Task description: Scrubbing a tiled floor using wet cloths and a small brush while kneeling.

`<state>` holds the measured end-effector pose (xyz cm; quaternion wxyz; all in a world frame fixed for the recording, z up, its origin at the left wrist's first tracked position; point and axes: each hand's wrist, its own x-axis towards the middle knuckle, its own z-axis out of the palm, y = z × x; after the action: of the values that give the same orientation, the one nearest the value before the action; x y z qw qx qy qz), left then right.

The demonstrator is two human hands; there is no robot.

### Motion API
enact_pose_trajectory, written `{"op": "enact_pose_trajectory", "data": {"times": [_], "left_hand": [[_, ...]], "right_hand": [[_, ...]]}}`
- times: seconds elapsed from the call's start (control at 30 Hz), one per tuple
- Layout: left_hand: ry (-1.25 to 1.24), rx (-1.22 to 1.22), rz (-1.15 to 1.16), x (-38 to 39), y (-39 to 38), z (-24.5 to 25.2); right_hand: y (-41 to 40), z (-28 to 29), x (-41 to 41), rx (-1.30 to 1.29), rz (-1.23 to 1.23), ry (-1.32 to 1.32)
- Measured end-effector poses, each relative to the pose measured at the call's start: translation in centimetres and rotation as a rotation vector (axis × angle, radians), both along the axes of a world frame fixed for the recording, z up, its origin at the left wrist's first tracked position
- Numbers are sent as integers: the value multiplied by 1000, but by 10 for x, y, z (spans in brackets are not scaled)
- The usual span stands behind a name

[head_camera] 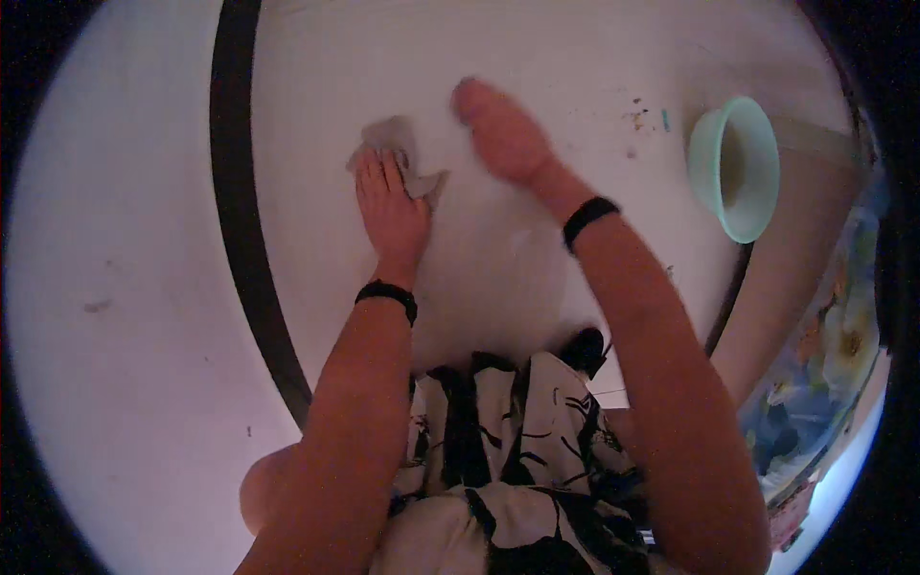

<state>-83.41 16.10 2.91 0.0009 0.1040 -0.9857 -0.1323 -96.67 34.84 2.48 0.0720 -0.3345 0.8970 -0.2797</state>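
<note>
My left hand (392, 205) lies flat, palm down, on a greyish cloth (392, 133) spread on the pale tiled floor (503, 280). The cloth shows beyond the fingertips and beside the thumb. To its right my right hand (503, 133) is curled and blurred over the floor, apart from the cloth; whether it holds something small cannot be made out. A black band circles each wrist. Small dark and brown crumbs (636, 118) and a little teal strip (665, 120) lie right of my right hand.
A light green plastic bowl (747, 172), tilted in view, stands at the right near a brownish border. A dark floor stripe (237, 180) runs down the left, beside a pale wall or floor surface. Blue floral fabric (826, 359) lies at the far right. My patterned clothing is below.
</note>
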Motion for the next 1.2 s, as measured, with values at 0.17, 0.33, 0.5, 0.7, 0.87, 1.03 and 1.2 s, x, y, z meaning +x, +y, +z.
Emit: {"op": "enact_pose_trajectory", "data": {"times": [0.17, 0.33, 0.5, 0.7, 0.87, 1.03, 1.2], "left_hand": [[-43, 38, 44, 0, 3, 1], [-44, 50, 50, 1, 0, 4], [-26, 49, 44, 2, -1, 4], [-23, 36, 35, -1, 3, 1], [79, 16, -17, 0, 5, -5], [92, 11, 5, -6, 5, -2], [13, 60, 38, -3, 3, 3]], "right_hand": [[42, -7, -107, 109, -123, 390], [43, 42, -150, 200, -273, -7], [64, 68, 23, 389, 365, -36], [117, 28, 104, 147, 815, -202], [128, 7, -17, 225, 351, 102], [94, 34, -143, 420, 96, 221], [96, 60, -95, 151, 199, 29]]}}
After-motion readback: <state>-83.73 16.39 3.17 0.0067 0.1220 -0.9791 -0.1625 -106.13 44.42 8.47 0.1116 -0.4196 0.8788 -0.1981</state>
